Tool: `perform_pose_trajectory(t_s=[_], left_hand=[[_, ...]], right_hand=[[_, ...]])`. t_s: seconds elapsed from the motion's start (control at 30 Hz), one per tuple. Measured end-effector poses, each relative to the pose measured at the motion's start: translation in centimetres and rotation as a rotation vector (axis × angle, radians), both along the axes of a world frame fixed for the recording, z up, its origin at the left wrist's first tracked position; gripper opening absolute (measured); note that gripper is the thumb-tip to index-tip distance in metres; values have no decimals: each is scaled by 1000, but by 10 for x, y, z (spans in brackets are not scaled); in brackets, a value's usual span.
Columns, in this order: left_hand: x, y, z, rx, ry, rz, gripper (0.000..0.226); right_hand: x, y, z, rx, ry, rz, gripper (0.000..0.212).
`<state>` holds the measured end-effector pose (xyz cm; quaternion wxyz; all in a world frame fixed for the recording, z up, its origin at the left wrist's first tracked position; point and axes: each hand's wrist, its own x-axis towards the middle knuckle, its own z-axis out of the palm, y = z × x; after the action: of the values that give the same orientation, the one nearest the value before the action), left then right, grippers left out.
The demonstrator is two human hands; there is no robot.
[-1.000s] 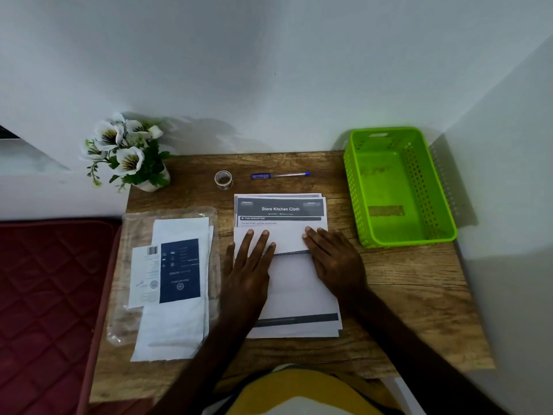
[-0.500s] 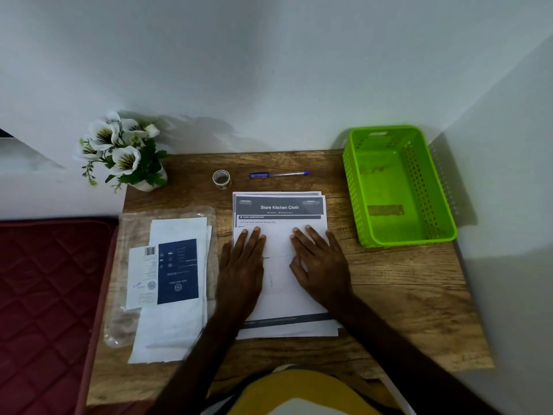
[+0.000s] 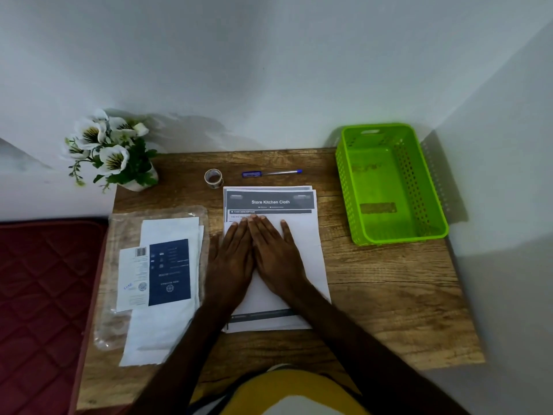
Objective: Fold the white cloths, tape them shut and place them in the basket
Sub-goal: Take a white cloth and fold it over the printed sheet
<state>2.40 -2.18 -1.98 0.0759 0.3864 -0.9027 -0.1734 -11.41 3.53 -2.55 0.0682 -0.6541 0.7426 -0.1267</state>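
- Both hands lie flat, fingers straight, side by side: the left hand (image 3: pixel 230 259) and the right hand (image 3: pixel 276 254) press on a white cloth (image 3: pixel 305 250).
- That cloth lies over printed sheets (image 3: pixel 269 202) mid-table.
- More white cloths (image 3: pixel 167 330) sit in a clear packet at the left.
- The green basket (image 3: pixel 389 187) stands at the right; the tape roll (image 3: pixel 213 177) and pen (image 3: pixel 270 173) lie beyond the sheets.

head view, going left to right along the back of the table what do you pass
flower pot → tape roll → pen → green basket
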Motion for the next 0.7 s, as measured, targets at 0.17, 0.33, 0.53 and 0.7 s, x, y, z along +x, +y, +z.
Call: perform_pose_trajectory(t_s=[0.17, 0.33, 0.53, 0.7], left_hand=[[-2, -1, 1, 21, -49, 39, 64], [-6, 6, 1, 18, -102, 83, 67], [-6, 8, 0, 29, -121, 99, 67], [-7, 1, 9, 82, -102, 91, 68]], right_hand=[[-10, 12, 0, -16, -22, -79, 56], [-36, 30, -6, -30, -24, -163, 60], [-74, 47, -9, -24, -13, -275, 64], [-78, 49, -10, -1, 3, -250, 62]])
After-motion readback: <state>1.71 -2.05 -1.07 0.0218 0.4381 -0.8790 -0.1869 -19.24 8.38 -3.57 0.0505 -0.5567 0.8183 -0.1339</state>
